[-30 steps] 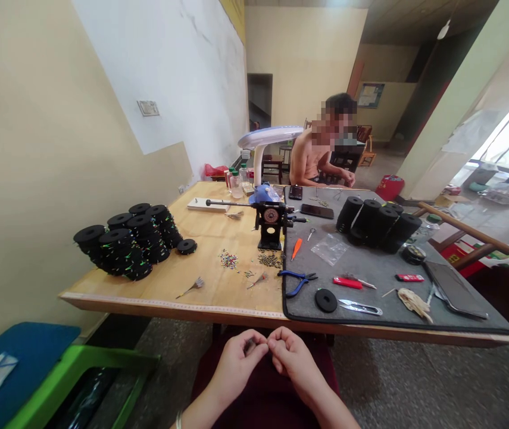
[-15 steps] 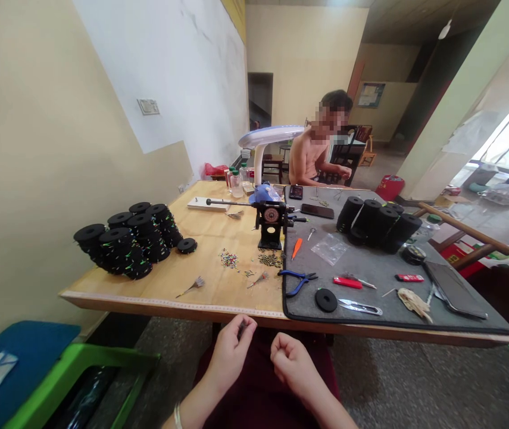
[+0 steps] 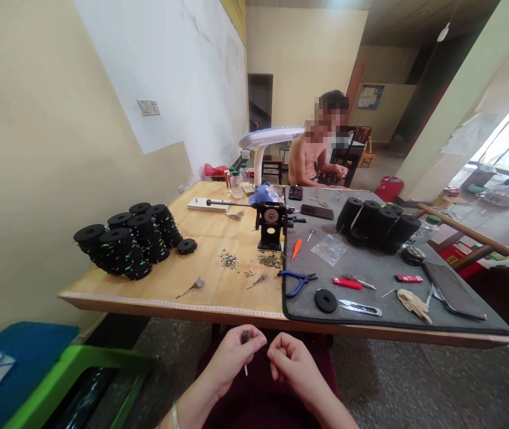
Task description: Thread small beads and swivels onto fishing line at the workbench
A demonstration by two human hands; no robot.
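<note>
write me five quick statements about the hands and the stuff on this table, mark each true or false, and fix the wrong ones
1. The left hand holds a small dark item. True.
2. The orange tool lies on bare wood. False: it lies on the grey mat.
3. Stacks of black discs stand to the left of the black machine with the round dial. True.
4. The right hand is gripping the silver snips. False: the snips lie on the mat, and the right hand is close to the left one, in front of the table edge.
5. A white lamp stands behind the black machine. True.
</note>
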